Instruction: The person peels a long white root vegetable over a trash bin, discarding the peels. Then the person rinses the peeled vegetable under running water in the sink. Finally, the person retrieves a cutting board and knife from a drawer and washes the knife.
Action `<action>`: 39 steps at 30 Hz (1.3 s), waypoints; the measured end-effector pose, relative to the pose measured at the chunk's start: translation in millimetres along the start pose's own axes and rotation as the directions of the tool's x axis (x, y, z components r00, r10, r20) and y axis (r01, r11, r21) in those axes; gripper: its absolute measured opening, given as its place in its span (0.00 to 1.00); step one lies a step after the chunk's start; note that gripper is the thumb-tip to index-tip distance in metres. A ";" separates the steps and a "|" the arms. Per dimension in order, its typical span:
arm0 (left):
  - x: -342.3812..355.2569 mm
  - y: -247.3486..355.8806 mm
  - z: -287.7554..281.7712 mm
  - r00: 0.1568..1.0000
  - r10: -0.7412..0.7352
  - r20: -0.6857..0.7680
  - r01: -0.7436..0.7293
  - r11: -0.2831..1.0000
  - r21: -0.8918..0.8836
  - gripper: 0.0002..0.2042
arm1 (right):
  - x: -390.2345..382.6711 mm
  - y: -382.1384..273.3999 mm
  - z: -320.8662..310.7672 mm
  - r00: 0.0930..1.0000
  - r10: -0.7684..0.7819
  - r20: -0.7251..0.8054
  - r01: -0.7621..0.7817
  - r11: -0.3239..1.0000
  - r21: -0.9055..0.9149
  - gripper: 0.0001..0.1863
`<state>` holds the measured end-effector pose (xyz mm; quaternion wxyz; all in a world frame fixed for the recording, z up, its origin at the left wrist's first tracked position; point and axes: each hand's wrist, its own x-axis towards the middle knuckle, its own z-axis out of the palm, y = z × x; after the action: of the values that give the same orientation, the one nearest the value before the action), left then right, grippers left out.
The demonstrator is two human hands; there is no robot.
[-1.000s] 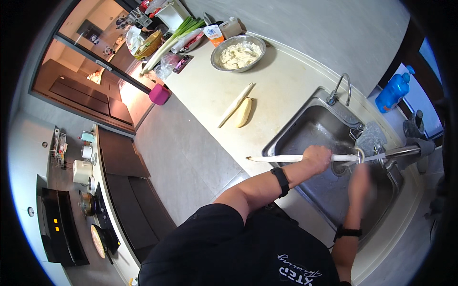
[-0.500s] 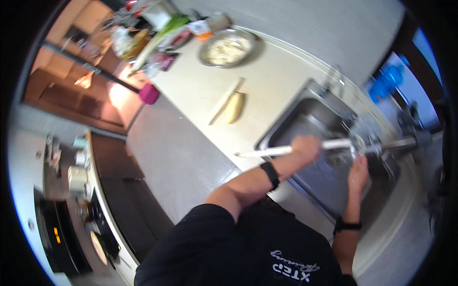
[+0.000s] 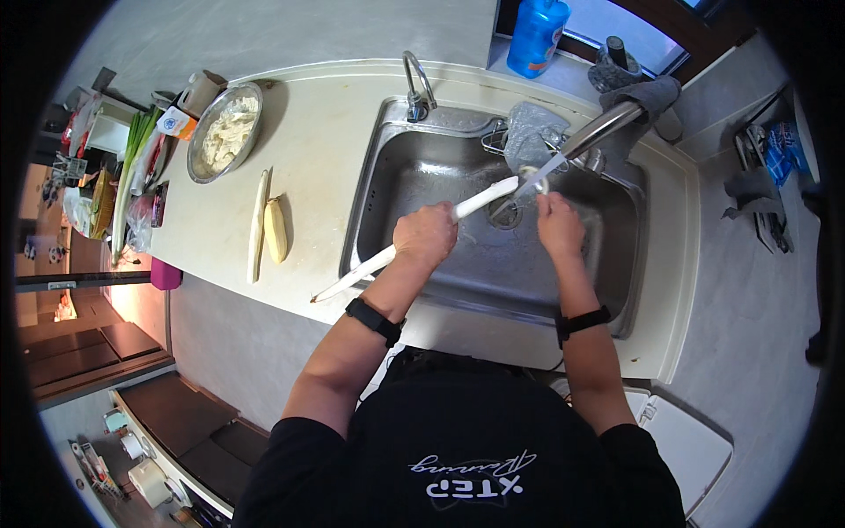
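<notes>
My left hand [image 3: 426, 236] is closed round a long white stalk vegetable [image 3: 482, 199], held slanted over the sink [image 3: 422, 282]. Its thin brownish tip hangs past the sink's left rim, and the thick end points at the stream of water [image 3: 541, 173] from the big metal tap [image 3: 603, 130]. Beside that stream, my right hand [image 3: 560, 224] has its fingers pinched at a pale, ring-shaped thing [image 3: 532, 179] that I cannot make out. A second long white stalk [image 3: 258, 224] lies on the counter, next to a pale yellow tapered vegetable [image 3: 275, 231].
At the back left stands a metal bowl [image 3: 193, 145] of whitish pieces. Leafy green stalks [image 3: 139, 150] and packages crowd the counter's left end. A slim tap [image 3: 416, 92] rises behind the sink, and a blue bottle [image 3: 537, 37] is on the sill.
My view has turned toward the sink. The thick end of the white stalk has come away from my right hand, which now sits apart from it by the water.
</notes>
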<state>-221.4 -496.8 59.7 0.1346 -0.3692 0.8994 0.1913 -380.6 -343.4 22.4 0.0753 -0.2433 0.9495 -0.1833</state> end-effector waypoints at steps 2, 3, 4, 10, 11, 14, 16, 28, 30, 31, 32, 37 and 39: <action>2.8 2.0 -0.2 0.998 0.024 -0.057 -0.023 1.000 0.019 0.10 | 3.6 6.3 -0.6 1.000 0.003 -0.029 0.000 0.994 0.112 0.17; 2.5 2.8 0.3 0.997 0.031 -0.077 -0.028 0.999 0.034 0.10 | 4.1 9.2 -0.8 0.998 -0.037 -0.048 0.044 0.989 0.141 0.17; 2.7 3.9 0.6 0.996 0.048 -0.074 -0.046 0.998 0.031 0.09 | 4.6 10.3 -0.3 0.997 -0.062 -0.042 0.068 0.985 0.156 0.17; 22.1 20.4 1.7 0.979 0.168 -0.112 -0.162 0.985 0.061 0.08 | -3.2 9.1 -5.2 0.987 -0.117 -0.106 0.144 0.942 0.303 0.16; 25.4 23.3 2.9 0.973 0.189 -0.134 -0.180 0.981 0.072 0.08 | -4.1 9.3 -7.5 0.986 -0.130 -0.104 0.154 0.951 0.267 0.16; 31.6 30.3 8.3 0.952 0.248 -0.178 -0.232 0.967 0.107 0.08 | -5.5 16.3 -15.1 0.977 -0.151 -0.153 0.180 0.965 0.190 0.15; 35.1 33.3 11.1 0.946 0.270 -0.182 -0.252 0.961 0.115 0.08 | -3.5 22.8 -16.0 0.948 -0.230 -0.219 0.269 0.948 0.172 0.15; 26.4 2.9 7.9 0.986 0.159 -0.041 -0.157 0.987 0.042 0.12 | 5.5 14.2 2.0 0.896 -0.144 0.420 -0.365 0.299 0.882 0.20; 24.7 -5.2 3.6 0.995 0.095 -0.022 -0.093 0.993 0.066 0.11 | 5.1 9.9 1.0 0.895 -0.141 0.423 -0.367 0.303 0.879 0.22; 24.5 -9.0 0.2 0.995 0.094 -0.041 -0.092 0.995 0.049 0.12 | 5.5 8.3 1.2 0.896 -0.164 0.412 -0.357 0.285 0.890 0.22; 25.1 -12.1 -3.8 0.993 0.096 -0.068 -0.094 0.995 0.033 0.13 | 6.5 7.3 1.6 0.896 -0.176 0.408 -0.351 0.284 0.892 0.22; 26.5 -12.5 -18.8 0.989 0.038 -0.143 -0.051 0.995 -0.088 0.14 | 8.9 13.7 5.4 0.840 -0.277 0.468 -0.437 0.167 0.884 0.22; 27.4 -9.6 -21.8 0.988 0.040 -0.150 -0.060 0.989 -0.132 0.14 | 6.7 20.4 5.1 0.832 -0.263 0.489 -0.456 0.179 0.872 0.22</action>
<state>-235.7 -529.5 66.3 0.0376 -0.3679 0.9008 0.2276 -394.1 -331.6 9.5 0.4890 -0.1133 0.5564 -0.6621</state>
